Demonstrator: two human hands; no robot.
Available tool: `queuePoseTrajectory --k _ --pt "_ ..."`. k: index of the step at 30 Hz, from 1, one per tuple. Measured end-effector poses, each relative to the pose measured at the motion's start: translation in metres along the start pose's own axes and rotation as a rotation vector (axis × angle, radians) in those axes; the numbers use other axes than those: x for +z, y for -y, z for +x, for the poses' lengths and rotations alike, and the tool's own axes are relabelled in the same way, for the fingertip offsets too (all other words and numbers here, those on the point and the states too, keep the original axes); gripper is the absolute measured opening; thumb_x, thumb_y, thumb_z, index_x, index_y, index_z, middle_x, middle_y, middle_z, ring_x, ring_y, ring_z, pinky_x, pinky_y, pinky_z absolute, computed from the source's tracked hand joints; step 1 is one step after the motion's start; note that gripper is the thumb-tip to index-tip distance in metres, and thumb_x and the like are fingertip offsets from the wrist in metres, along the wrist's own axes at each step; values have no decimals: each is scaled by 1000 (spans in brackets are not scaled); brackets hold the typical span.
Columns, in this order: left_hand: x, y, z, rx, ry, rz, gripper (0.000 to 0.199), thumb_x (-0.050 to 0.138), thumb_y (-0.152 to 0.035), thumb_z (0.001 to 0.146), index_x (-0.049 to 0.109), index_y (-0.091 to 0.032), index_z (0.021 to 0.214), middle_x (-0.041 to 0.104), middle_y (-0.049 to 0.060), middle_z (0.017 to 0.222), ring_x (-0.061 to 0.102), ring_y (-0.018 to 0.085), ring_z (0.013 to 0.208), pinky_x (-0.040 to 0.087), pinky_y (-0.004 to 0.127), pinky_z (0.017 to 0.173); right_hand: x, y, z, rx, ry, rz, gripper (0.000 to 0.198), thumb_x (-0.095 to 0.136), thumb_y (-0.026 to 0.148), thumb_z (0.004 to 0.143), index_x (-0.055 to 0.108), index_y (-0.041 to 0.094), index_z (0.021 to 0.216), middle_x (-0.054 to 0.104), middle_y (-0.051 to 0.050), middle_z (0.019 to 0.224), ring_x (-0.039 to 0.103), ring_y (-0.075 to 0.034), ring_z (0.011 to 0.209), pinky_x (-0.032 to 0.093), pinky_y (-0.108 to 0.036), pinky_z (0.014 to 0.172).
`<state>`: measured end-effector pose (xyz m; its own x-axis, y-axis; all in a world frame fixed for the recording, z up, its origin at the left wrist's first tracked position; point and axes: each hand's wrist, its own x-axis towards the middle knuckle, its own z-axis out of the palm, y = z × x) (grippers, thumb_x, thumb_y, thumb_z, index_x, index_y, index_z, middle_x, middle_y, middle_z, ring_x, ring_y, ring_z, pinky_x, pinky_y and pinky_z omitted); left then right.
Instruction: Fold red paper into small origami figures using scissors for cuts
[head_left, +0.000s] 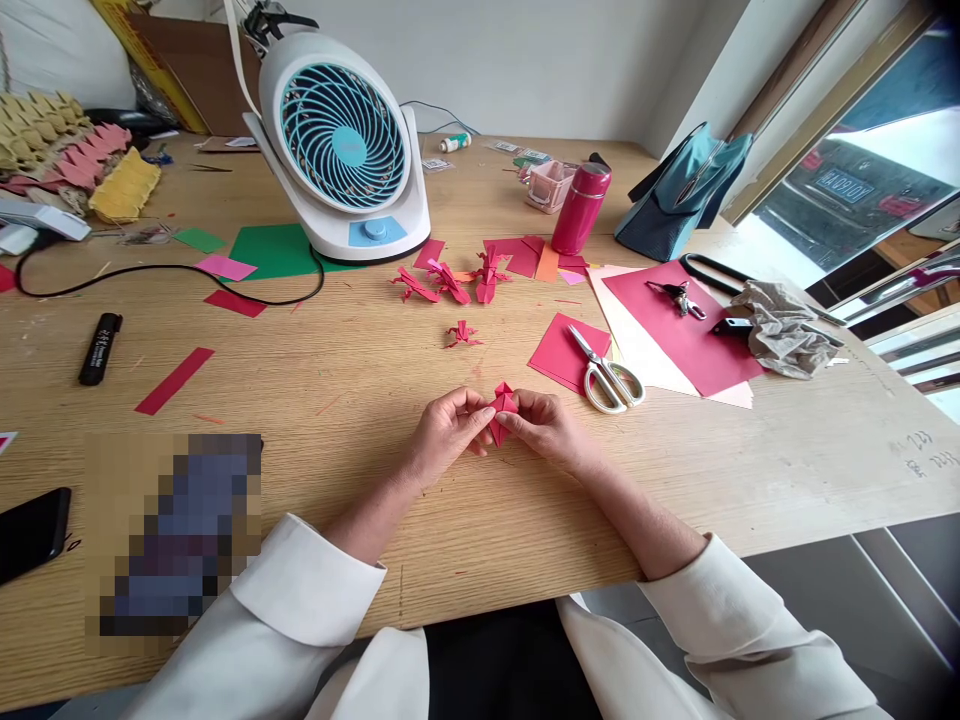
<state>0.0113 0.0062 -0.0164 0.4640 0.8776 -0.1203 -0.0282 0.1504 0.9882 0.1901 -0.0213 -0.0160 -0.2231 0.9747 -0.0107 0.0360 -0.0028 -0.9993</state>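
Observation:
A small piece of folded red paper (502, 402), diamond-shaped with a point toward me, is pinched between my two hands above the table. My left hand (454, 430) grips its left side, thumb on top. From the other side my right hand (546, 428) holds it the same way, thumb across the front. Just beyond lies a small red origami figure (463, 334). Farther back several larger red origami figures (453, 282) stand in a row. White-handled scissors (609, 375) rest partly on a stack of red paper squares (556, 350) to the right.
A white fan (349, 150) stands at the back, its black cord (172, 296) curving left. A red bottle (581, 208) and a blue bag (684, 195) stand back right. Red sheets (697, 340) lie right. Left are a marker (100, 348), a red strip (175, 381) and a phone (34, 532).

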Motion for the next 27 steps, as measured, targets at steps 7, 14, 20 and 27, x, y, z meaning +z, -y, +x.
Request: queuePoseTrajectory --k 7,14,20,27 --pt "-3 7 3 195 -43 146 28 68 -39 87 58 -16 72 53 -5 58 46 4 44 41 17 42 3 2 -2 27 -17 -153 41 66 53 83 53 17 70 40 5 63 32 -9 57 25 -25 53" --pt "5 4 0 80 -85 -47 30 74 -40 80 59 -16 68 53 -3 64 44 7 54 37 17 41 5 3 -1 60 21 -112 37 67 50 80 53 17 73 43 4 64 35 -10 58 26 -25 54" --pt "6 9 0 107 -145 4 32 74 -42 79 60 -17 68 50 -4 59 40 6 50 34 18 41 7 5 -2 115 22 -140 33 66 45 79 50 18 72 41 5 60 34 -8 54 25 -24 51" --pt "4 10 -1 154 -194 37 32 72 -44 82 59 -17 69 50 -4 61 41 6 49 33 19 41 7 3 -1 135 30 -204 26 61 40 79 52 17 72 36 6 62 30 -8 55 22 -24 50"
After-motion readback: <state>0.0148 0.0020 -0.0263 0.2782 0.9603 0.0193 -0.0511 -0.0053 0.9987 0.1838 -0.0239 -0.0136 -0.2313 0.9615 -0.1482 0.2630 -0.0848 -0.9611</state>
